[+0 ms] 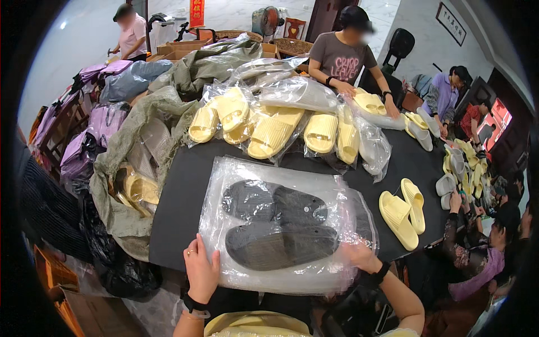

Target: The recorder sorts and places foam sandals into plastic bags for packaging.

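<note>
A pair of dark grey slippers (pixel 281 247) lies side by side under clear plastic, apparently inside a plastic bag (pixel 224 169) flat on the black table in front of me. My left hand (pixel 202 267) is at the bag's lower left corner, its fingers stretched up and its thumb apart from them, touching the edge. Over the bag's right end is my right hand (pixel 362 256), smeared by motion, so its fingers are unclear. The plastic around it is blurred too. To the right of the bag, a loose pair of pale yellow slippers (pixel 397 221) rests on the table.
Bagged yellow slippers (pixel 275 132) are heaped along the table's far side. On the left, a woven sack (pixel 120 174) holds more bagged slippers. Across the table a person (pixel 348 59) handles yellow slippers. Other people work at the right beside a slipper pile (pixel 469 163).
</note>
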Demonstrator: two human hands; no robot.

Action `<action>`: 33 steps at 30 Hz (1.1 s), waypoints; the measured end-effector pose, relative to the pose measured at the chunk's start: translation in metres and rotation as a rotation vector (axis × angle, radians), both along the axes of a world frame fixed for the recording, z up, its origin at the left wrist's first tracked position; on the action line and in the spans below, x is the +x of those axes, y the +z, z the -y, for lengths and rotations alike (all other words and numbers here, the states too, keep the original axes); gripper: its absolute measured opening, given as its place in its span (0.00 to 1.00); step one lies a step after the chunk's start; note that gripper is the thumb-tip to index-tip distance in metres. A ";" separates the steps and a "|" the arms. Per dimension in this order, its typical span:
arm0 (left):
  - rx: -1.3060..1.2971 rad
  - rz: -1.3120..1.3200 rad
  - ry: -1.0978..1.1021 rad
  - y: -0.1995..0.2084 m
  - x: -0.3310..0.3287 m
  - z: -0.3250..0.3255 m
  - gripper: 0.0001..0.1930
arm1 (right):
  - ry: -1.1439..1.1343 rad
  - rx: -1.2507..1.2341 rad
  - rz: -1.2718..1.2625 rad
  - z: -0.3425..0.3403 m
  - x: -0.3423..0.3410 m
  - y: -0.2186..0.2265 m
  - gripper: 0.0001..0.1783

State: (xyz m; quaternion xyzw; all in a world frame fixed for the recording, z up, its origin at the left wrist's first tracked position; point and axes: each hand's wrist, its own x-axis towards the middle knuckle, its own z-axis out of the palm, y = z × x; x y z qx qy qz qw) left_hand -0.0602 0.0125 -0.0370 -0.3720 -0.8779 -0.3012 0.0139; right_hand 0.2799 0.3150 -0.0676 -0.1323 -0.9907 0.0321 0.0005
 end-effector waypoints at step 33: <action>0.083 -0.011 -0.003 -0.006 0.009 -0.011 0.33 | -0.640 -1.209 -0.242 -0.037 -0.068 0.060 0.37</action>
